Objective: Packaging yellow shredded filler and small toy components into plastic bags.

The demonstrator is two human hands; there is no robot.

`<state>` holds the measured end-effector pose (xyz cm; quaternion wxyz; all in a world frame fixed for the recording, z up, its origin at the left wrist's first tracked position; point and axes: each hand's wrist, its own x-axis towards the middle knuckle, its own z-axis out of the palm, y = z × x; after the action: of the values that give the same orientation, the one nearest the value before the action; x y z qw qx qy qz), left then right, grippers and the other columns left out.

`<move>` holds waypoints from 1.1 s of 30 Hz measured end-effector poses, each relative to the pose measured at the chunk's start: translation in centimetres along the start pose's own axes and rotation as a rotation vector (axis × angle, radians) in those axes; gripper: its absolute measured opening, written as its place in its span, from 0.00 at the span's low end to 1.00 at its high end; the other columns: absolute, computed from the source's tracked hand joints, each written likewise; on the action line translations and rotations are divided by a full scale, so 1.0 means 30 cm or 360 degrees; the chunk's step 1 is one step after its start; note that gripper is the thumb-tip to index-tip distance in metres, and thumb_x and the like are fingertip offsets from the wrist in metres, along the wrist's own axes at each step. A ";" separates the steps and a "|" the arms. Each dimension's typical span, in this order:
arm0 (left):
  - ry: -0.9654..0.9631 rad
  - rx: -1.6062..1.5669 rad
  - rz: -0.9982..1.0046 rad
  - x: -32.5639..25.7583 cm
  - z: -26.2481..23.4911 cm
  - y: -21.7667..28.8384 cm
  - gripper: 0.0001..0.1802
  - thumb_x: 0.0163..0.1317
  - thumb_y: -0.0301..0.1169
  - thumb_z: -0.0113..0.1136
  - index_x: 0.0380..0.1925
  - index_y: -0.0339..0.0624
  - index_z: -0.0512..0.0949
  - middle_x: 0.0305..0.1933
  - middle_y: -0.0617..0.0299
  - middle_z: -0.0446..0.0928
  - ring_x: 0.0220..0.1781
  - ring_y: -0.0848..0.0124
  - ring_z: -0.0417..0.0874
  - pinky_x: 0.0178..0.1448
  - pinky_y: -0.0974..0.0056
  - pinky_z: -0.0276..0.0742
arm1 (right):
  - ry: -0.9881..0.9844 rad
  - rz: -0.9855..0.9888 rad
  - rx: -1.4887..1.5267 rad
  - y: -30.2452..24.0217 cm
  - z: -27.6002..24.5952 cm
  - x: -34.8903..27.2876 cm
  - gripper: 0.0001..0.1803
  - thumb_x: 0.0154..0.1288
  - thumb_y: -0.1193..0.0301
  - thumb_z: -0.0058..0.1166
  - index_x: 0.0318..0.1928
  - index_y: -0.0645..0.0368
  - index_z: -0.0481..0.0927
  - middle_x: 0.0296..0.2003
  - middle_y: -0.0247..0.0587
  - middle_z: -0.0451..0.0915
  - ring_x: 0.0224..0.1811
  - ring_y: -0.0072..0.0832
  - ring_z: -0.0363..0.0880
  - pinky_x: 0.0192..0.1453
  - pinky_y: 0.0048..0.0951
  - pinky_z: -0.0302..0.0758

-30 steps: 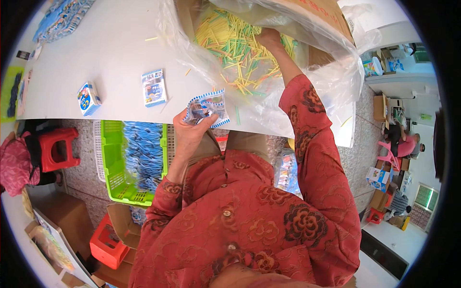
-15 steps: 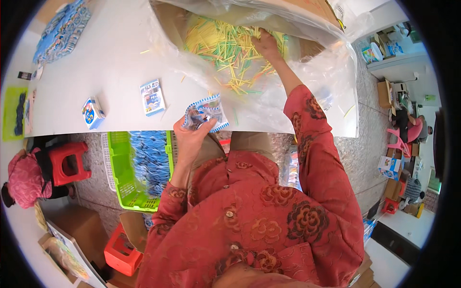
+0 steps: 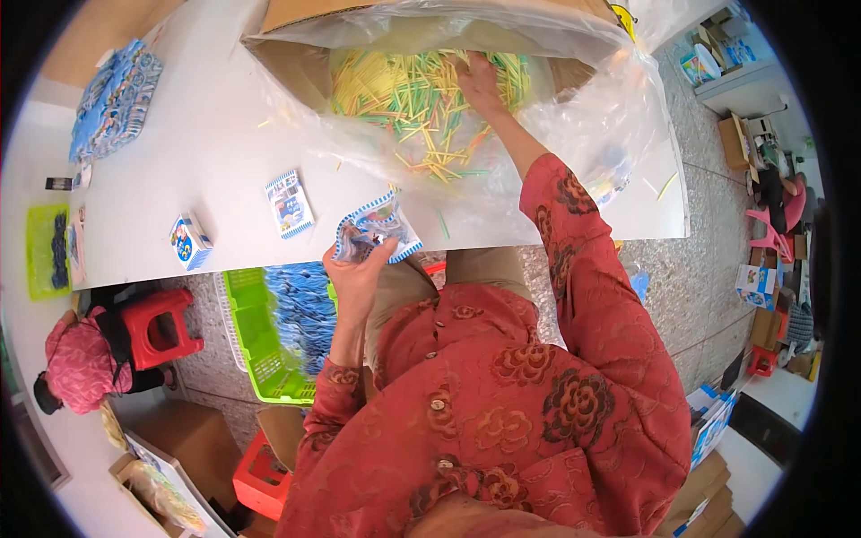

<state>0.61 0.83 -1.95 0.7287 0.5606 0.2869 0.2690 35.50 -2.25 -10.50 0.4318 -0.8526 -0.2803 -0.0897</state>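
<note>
A small blue-and-white box (image 3: pixel 190 242) sits at the near left of the white table (image 3: pixel 206 134). Right of it lies a flat packet (image 3: pixel 290 204). The left hand (image 3: pixel 357 274) grips an open pouch (image 3: pixel 384 221) at the near edge. Far right, the right hand (image 3: pixel 480 82) reaches into coloured sticks (image 3: pixel 390 87) inside a lined carton (image 3: pixel 305 13); its grip cannot be determined.

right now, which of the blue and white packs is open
The gaping packet in the left hand: its mouth stands open, whereas the flat packet and boxy pack on the table look closed.
</note>
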 end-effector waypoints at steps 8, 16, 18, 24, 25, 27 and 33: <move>-0.0021 0.0001 0.0012 -0.004 -0.001 -0.003 0.23 0.46 0.15 0.63 0.45 0.32 0.71 0.41 0.61 0.75 0.41 0.73 0.76 0.46 0.68 0.73 | 0.0237 -0.0090 0.0427 0.031 0.062 0.028 0.15 0.61 0.68 0.48 0.47 0.59 0.72 0.39 0.59 0.76 0.44 0.54 0.72 0.46 0.40 0.70; 0.0006 0.0003 0.0086 -0.019 0.025 0.017 0.16 0.47 0.19 0.65 0.38 0.32 0.76 0.35 0.65 0.77 0.33 0.80 0.74 0.39 0.74 0.71 | 0.0449 0.0277 0.1059 0.082 0.013 0.087 0.10 0.62 0.66 0.51 0.37 0.60 0.74 0.32 0.36 0.78 0.28 0.27 0.74 0.32 0.29 0.68; -0.0002 0.0001 0.0097 -0.019 0.025 0.013 0.16 0.48 0.19 0.65 0.39 0.32 0.76 0.35 0.65 0.77 0.34 0.80 0.74 0.39 0.74 0.71 | 0.0317 0.0642 0.1387 0.060 -0.027 0.085 0.09 0.62 0.66 0.52 0.34 0.59 0.74 0.26 0.34 0.76 0.21 0.22 0.70 0.22 0.25 0.64; -0.0037 0.0010 0.0089 -0.025 0.044 0.000 0.15 0.48 0.19 0.65 0.39 0.33 0.77 0.35 0.66 0.77 0.34 0.81 0.74 0.39 0.75 0.71 | -0.0129 0.1024 0.2247 -0.011 -0.120 0.036 0.09 0.62 0.62 0.52 0.35 0.52 0.70 0.24 0.28 0.68 0.17 0.15 0.57 0.18 0.19 0.55; -0.0027 -0.0002 0.0099 -0.027 0.048 0.005 0.15 0.48 0.19 0.65 0.39 0.33 0.77 0.35 0.66 0.77 0.33 0.81 0.74 0.38 0.75 0.71 | -0.0172 0.1045 0.2184 -0.023 -0.124 0.015 0.09 0.60 0.64 0.54 0.34 0.54 0.70 0.22 0.28 0.67 0.16 0.16 0.57 0.18 0.20 0.54; -0.0028 -0.0014 0.0089 -0.031 0.047 0.010 0.15 0.48 0.19 0.65 0.39 0.33 0.77 0.34 0.66 0.77 0.33 0.81 0.75 0.38 0.75 0.71 | -0.0225 0.1067 0.2118 -0.044 -0.131 -0.025 0.09 0.58 0.67 0.56 0.33 0.56 0.71 0.21 0.27 0.67 0.15 0.16 0.56 0.17 0.20 0.53; -0.0035 -0.0018 0.0108 -0.045 0.034 0.009 0.14 0.48 0.19 0.65 0.38 0.33 0.77 0.34 0.66 0.78 0.34 0.81 0.75 0.39 0.75 0.72 | -0.0368 0.0909 0.1568 -0.112 -0.108 -0.135 0.09 0.55 0.68 0.60 0.32 0.54 0.73 0.17 0.24 0.67 0.13 0.12 0.57 0.15 0.18 0.51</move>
<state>0.38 -0.76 -1.30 0.7254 0.5688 0.2581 0.2891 30.59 -4.84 -7.83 0.7513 -0.5972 -0.0933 0.2649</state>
